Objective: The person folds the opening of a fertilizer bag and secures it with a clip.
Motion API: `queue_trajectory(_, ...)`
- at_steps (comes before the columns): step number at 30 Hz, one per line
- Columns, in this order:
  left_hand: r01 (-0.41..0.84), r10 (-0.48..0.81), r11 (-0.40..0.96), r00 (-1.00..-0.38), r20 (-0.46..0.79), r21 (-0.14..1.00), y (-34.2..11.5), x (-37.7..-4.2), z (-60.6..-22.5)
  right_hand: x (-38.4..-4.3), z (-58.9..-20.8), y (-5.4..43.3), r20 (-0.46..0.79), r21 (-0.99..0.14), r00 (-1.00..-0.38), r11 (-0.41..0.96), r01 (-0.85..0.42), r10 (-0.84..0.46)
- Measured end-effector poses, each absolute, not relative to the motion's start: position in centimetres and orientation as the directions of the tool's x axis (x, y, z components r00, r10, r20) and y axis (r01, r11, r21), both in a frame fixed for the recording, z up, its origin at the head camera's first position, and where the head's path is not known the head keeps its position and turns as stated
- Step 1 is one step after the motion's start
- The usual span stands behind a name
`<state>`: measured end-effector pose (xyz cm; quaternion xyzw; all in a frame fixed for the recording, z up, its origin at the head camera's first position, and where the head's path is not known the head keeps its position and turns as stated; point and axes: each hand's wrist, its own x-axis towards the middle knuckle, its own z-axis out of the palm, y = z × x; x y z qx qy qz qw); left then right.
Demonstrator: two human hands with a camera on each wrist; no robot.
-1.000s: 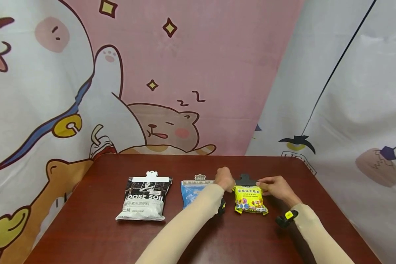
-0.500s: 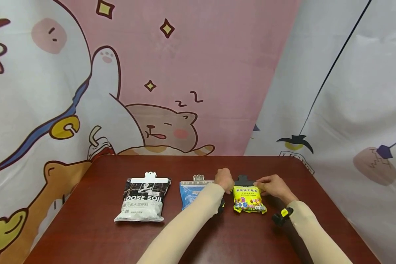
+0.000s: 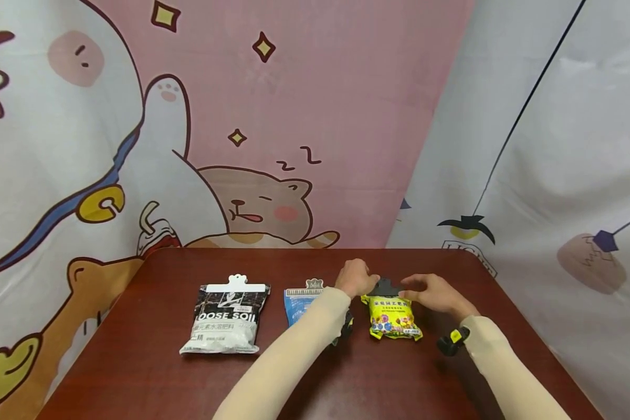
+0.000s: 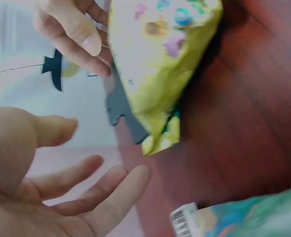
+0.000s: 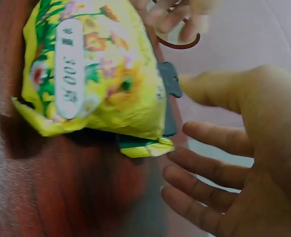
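A yellow flower-printed bag (image 3: 391, 318) lies on the table, its top edge in a dark grey clip (image 3: 384, 287). My left hand (image 3: 354, 278) is at the clip's left side; in the left wrist view its fingers (image 4: 118, 197) are spread, with a gap to the bag. On the other side, my right hand (image 3: 433, 293) is near the clip's right end. Its fingers (image 5: 209, 168) are apart and loosely bent in the right wrist view, with the thumb close to the clip's handle. Neither hand holds anything.
Left of the yellow bag lies a blue bag (image 3: 299, 306) with a ruler-marked clip (image 3: 315, 286), partly behind my left sleeve. Farther left is a black-and-white soil bag (image 3: 226, 321) with a white clip (image 3: 237, 284). A printed cloth (image 3: 357, 116) hangs behind the brown table (image 3: 152, 373).
Both hands have let go of the yellow bag's top edge and lifted slightly, fingers parting. The bag and clip stay in place on the table. The head view has shifted a little.
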<state>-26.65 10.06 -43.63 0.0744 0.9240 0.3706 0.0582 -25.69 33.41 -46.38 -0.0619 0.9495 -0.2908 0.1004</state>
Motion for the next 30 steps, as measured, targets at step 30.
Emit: queue_trajectory(30, 0.313, 0.188, 0.887, -0.916, 0.354, 0.339, -9.6, -26.0, -41.5, -24.0, -42.4, 34.7, 0.227, -0.319, -0.957, 0.915, -0.248, -0.181)
